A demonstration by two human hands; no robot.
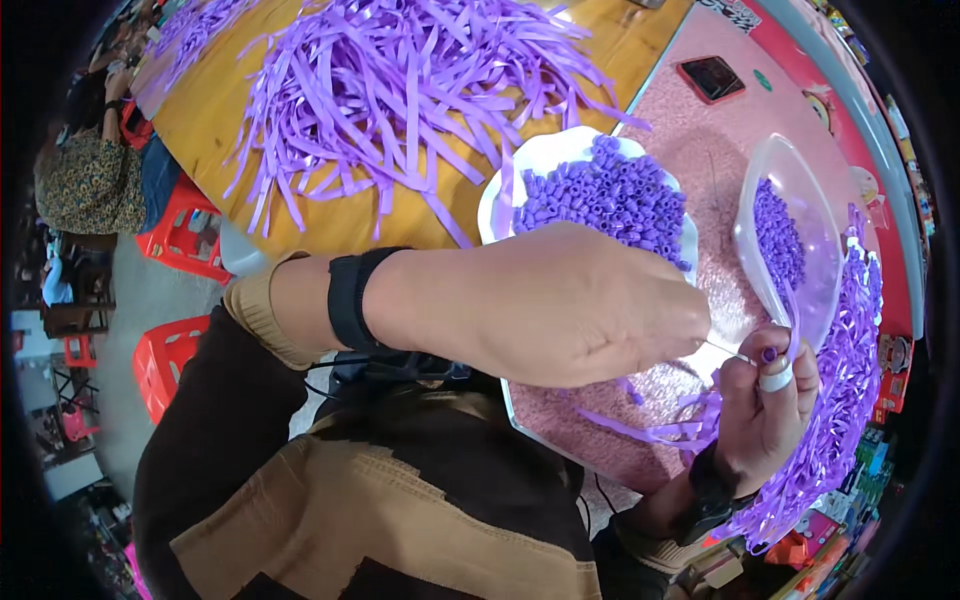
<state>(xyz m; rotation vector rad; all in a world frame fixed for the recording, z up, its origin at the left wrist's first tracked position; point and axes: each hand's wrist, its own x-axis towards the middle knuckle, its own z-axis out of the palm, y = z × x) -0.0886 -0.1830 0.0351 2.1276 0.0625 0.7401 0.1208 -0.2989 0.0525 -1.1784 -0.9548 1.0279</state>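
Observation:
My left hand [630, 315] is closed in a fist, back up, over the front of a white bowl [487, 212] of purple beads [610, 195]. From it a thin, needle-like tool [722, 349] reaches to my right hand [765, 400]. There, my fingers pinch a purple bead [769, 354] beside a finger wrapped in white tape. A purple ribbon [792, 315] runs up from these fingers across a clear plastic container [815, 215] that holds smaller beads [778, 235]. Whether the tool's tip is inside the bead is hard to see.
A large pile of purple ribbons [400, 90] covers the wooden table [200, 130]. More ribbons [845, 400] hang over the pink table's [690, 150] right edge. A phone [712, 78] lies at the back. Red stools [165, 365] and a seated person [90, 180] are at left.

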